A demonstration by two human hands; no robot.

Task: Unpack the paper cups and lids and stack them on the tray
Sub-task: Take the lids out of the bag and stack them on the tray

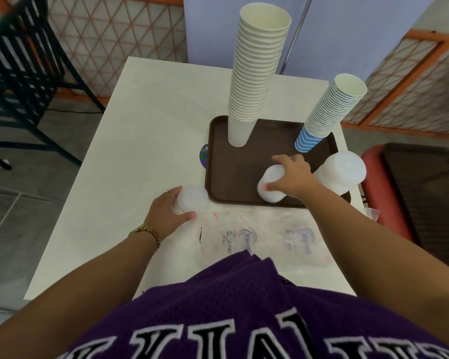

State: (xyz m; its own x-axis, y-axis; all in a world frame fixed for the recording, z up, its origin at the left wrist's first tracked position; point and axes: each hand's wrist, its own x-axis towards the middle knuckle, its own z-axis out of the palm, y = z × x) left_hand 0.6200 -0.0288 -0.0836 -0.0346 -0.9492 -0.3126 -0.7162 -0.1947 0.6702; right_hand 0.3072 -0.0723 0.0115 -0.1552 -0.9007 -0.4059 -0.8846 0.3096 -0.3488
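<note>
Worktop (145,141): white, square, carrying all items below.

Tray (233,161): dark brown, on the far right part of the worktop.

White cups (257,73): tall stack, standing on the tray's far left corner.

Blue cups (329,112): stack with a blue wave pattern on the lowest cup, standing on the tray's far right corner, well apart from the white cups.

Lid stack (342,172): translucent lids at the tray's right edge; whether it rests on the tray or just beside it cannot be told.

Right hand (292,177): fingers curled around a short stack of lids (268,190), held at the tray's near right part.

Left hand (170,211): fingers and thumb wrapped around a second batch of lids (193,199), on the worktop just left of the tray's near corner. Gold watch (147,230) on the wrist.

Plastic wrap (265,237): clear, printed, lying flat on the worktop between the tray and the person.

Sticker (204,156): purple disc, partly hidden under the tray's left edge.

Black chair (24,68): on the floor, left of the worktop.
</note>
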